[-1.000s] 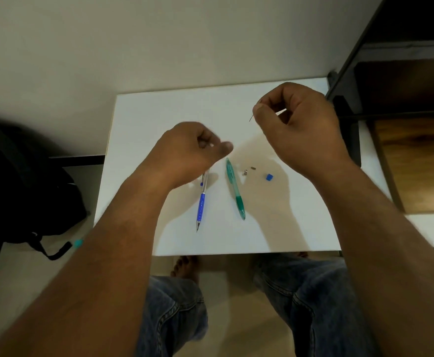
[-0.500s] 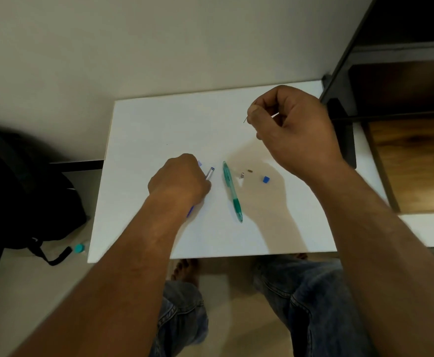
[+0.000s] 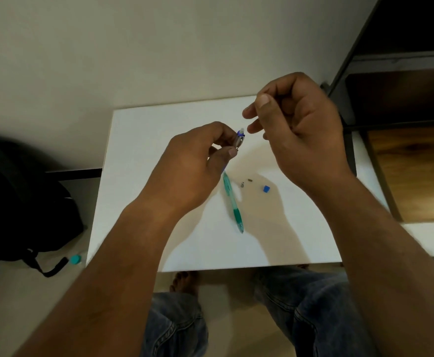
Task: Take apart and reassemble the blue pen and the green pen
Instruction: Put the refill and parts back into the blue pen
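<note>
My left hand (image 3: 198, 163) grips the blue pen's clear barrel (image 3: 239, 139) and holds it above the white table (image 3: 146, 140), its blue-ringed end pointing at my right hand. My right hand (image 3: 298, 130) hovers just to the right of that end. Its fingers are curled and the thumb is pressed to the forefinger in a pinch; the thin refill in it is hidden. The green pen (image 3: 232, 202) lies whole on the table below both hands. Beside it lie a small metal piece (image 3: 242, 185), a tiny dark spring (image 3: 250, 180) and a blue cap piece (image 3: 266, 188).
A black backpack (image 3: 17, 202) sits on the floor to the left, with a teal cap (image 3: 75, 259) near it. A dark shelf unit (image 3: 403, 104) stands against the table's right side. My knees are under the near edge.
My left hand went down to the table, took the blue pen barrel and lifted it towards my right hand. My right hand stayed raised; the refill tip no longer shows.
</note>
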